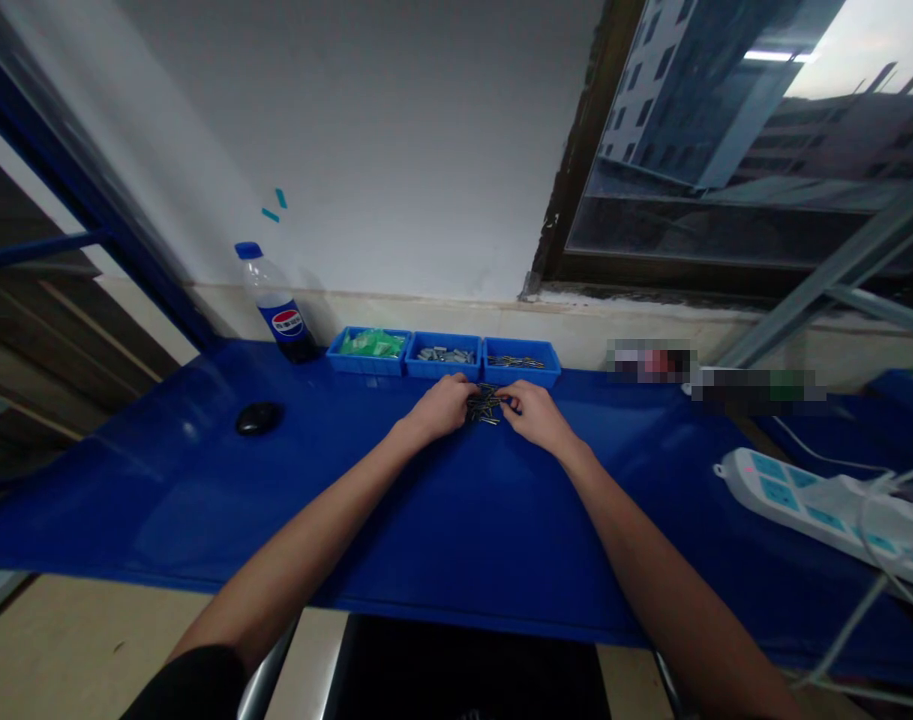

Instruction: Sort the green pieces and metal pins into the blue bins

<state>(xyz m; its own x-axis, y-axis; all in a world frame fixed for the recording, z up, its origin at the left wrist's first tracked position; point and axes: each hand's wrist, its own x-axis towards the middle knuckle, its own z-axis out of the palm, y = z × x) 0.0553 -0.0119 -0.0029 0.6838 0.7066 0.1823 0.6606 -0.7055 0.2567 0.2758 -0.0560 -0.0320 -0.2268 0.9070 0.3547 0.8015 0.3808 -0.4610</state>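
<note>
A loose pile of small, thin metal pieces, like screws or pins [486,408], lies on the blue table in front of the middle and right trays. My left hand [439,408] is at the pile's left side, its fingers curled inward and touching the pieces. From the right, my right hand [532,412] reaches to the pile's other edge with thumb and fingers bent together. Whatever either hand pinches is too small to name. Just behind the hands stand a blue tray of similar thin metal pieces [517,362] and a blue tray of short grey metal parts [445,356].
A third blue tray [367,366] holds green plastic packets. Left of it stands a cola bottle [282,318], with a black computer mouse [258,418] nearer me. A white power strip [808,500] with cables lies at the right, below a metal frame [838,265].
</note>
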